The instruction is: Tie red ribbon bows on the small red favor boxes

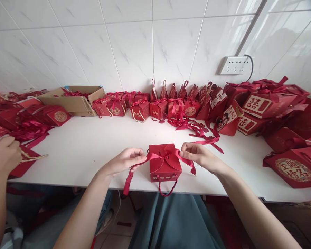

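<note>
A small red gift box (165, 166) stands at the table's front edge, its petal-shaped top flaps folded shut. One twisted cord handle (168, 194) hangs over the edge in front. Across the lid runs a red ribbon (155, 156), crossed or knotted at the centre; I cannot tell which. My left hand (126, 159) pinches one ribbon end left of the box, and its tail dangles below the fingers. To the right, my right hand (197, 155) grips the other end between thumb and fingers, with a short tail hanging down.
Several finished red boxes (158, 109) line the wall beside a cardboard carton (75, 103). Loose ribbons (197, 128) lie behind my right hand. Stacked boxes (295, 166) crowd the right side. At far left, another person's hand (5, 152) works at a red box with a cord.
</note>
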`<state>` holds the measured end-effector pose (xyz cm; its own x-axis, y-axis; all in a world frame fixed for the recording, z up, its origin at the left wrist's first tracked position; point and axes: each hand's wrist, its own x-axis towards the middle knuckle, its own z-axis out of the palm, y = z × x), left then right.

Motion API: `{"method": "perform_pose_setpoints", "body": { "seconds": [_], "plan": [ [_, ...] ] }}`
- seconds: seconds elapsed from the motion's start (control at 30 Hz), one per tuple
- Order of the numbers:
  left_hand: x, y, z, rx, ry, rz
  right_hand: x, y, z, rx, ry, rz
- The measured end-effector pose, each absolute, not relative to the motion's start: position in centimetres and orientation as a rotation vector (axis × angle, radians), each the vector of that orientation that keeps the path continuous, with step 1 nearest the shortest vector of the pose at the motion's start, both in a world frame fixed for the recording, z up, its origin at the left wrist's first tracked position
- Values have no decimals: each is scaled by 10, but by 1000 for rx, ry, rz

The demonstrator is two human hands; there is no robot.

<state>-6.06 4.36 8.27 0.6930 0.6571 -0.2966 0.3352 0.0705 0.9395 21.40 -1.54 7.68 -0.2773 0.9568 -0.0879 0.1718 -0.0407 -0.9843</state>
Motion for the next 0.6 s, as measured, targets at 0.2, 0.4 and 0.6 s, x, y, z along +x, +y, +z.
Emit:
{"method": "perform_pose_setpoints", "body": {
  "seconds": [0.2,0.4,0.6],
  "plan": [
    [-66,43,89,1470,898,353,228,-20,83,-1198,-1468,1445],
    [-77,43,97,1545,897,395,233,-22,83,-1042,-1316,1612],
    [-76,47,99,1372,663,580,221,-22,89,-938,-1299,1592]
  ]
}}
